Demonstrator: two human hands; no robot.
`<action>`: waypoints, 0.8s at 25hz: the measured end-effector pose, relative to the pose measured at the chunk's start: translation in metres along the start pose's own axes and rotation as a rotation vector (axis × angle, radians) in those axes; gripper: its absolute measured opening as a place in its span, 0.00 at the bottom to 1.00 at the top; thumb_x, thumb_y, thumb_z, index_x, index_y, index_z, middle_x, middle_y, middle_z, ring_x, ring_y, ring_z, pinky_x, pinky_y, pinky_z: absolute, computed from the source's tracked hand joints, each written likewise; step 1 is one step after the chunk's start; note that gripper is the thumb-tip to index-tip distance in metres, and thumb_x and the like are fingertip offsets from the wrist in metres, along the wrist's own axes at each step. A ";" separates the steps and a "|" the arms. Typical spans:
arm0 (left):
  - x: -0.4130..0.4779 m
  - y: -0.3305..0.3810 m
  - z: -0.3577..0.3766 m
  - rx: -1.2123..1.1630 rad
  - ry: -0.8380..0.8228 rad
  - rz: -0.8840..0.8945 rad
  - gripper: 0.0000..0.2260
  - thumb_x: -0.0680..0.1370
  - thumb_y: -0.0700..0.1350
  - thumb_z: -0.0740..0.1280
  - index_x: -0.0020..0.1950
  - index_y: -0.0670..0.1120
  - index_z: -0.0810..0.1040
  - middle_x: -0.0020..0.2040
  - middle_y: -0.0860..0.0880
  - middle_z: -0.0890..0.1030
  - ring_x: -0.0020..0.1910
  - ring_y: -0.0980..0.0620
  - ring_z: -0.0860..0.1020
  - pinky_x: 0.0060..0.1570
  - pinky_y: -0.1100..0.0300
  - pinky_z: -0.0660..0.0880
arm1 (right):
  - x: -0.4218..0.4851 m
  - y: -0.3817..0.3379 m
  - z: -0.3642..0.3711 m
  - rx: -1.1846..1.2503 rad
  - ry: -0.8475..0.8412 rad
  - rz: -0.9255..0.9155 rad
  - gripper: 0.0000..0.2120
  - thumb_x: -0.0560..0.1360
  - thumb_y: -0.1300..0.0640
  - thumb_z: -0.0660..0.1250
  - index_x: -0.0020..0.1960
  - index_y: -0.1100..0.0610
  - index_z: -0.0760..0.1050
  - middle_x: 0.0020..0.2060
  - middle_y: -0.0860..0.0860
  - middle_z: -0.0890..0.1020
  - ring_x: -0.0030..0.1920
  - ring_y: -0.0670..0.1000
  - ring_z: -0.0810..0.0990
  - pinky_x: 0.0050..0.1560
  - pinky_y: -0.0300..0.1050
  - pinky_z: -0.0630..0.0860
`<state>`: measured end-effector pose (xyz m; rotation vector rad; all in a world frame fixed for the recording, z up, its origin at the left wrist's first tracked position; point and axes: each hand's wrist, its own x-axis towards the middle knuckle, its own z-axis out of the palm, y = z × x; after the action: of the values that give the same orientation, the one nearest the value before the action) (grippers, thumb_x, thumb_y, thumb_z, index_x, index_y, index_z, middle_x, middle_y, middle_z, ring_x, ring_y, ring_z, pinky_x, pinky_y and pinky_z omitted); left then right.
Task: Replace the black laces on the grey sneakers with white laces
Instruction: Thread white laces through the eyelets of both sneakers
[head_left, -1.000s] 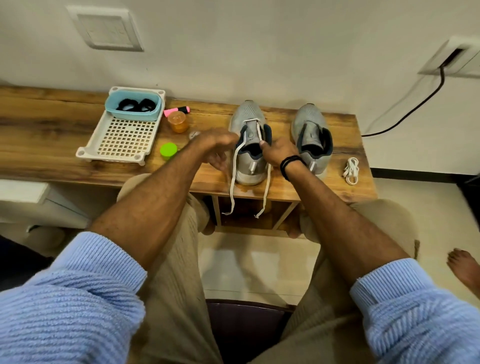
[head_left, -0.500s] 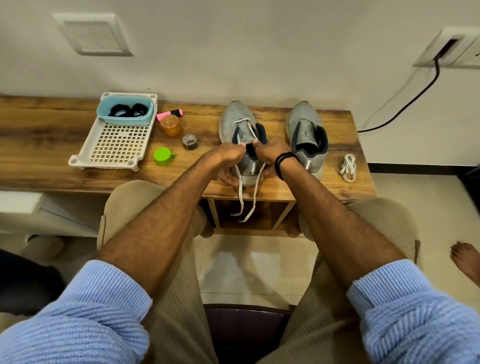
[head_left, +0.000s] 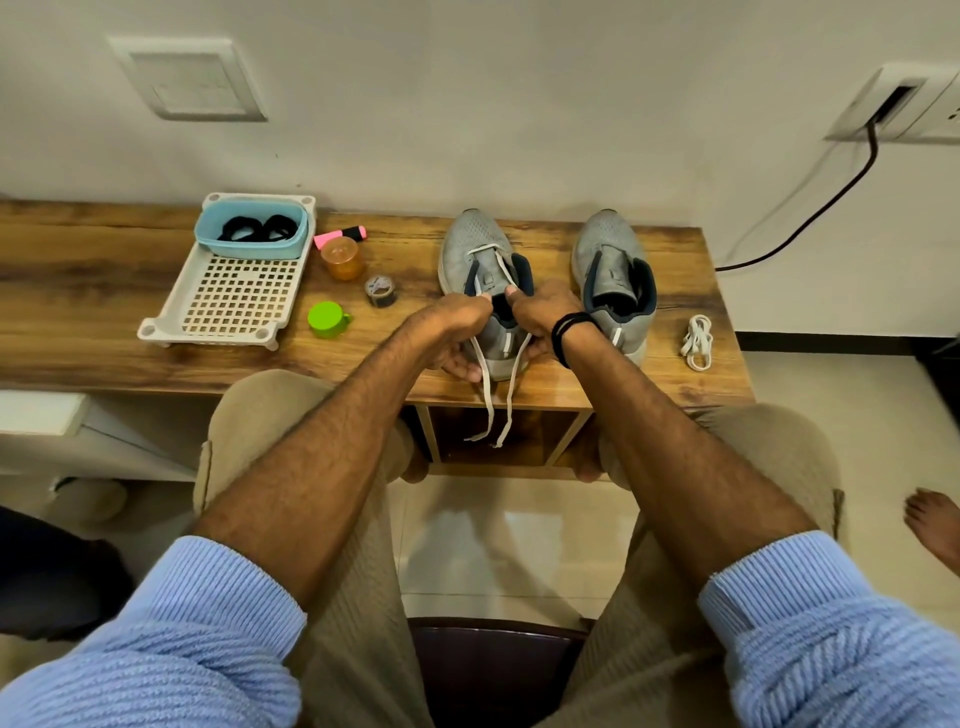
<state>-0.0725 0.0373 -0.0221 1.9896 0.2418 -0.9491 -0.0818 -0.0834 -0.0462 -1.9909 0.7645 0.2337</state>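
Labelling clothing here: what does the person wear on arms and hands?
The left sleeve and right sleeve are light blue ribbed knit, forearms bare. A black wristband circles the right wrist. The left hand and right hand wear no gloves.

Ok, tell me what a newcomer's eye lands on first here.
In the middle of the table the left hand and right hand pinch a white lace partly threaded through a grey sneaker, its ends dangling over the edge. To its right stands a second sneaker showing no lace, with a coiled lace past it. At left a blue tub in a tray holds the black laces.
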 end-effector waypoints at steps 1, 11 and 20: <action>-0.001 0.001 0.000 0.007 0.003 -0.002 0.27 0.85 0.56 0.53 0.79 0.41 0.57 0.61 0.33 0.74 0.51 0.36 0.84 0.52 0.44 0.82 | 0.001 0.001 0.001 -0.002 0.006 -0.001 0.20 0.78 0.44 0.65 0.57 0.61 0.76 0.48 0.58 0.82 0.44 0.60 0.84 0.43 0.59 0.83; 0.017 0.004 -0.007 0.452 0.358 0.190 0.14 0.79 0.49 0.65 0.54 0.39 0.80 0.46 0.42 0.82 0.42 0.44 0.82 0.42 0.55 0.82 | 0.001 -0.005 -0.005 -0.351 0.228 -0.121 0.11 0.75 0.54 0.71 0.49 0.61 0.80 0.45 0.57 0.82 0.47 0.59 0.81 0.37 0.44 0.70; 0.018 0.011 -0.006 0.507 0.455 0.257 0.09 0.76 0.45 0.68 0.50 0.40 0.74 0.40 0.47 0.67 0.42 0.46 0.76 0.43 0.56 0.79 | -0.004 -0.033 -0.043 -0.213 0.097 -0.123 0.12 0.78 0.55 0.66 0.41 0.62 0.77 0.37 0.56 0.84 0.37 0.56 0.86 0.40 0.49 0.84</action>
<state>-0.0515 0.0323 -0.0259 2.6181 -0.0150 -0.4031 -0.0713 -0.1062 0.0012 -2.2559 0.6980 0.1519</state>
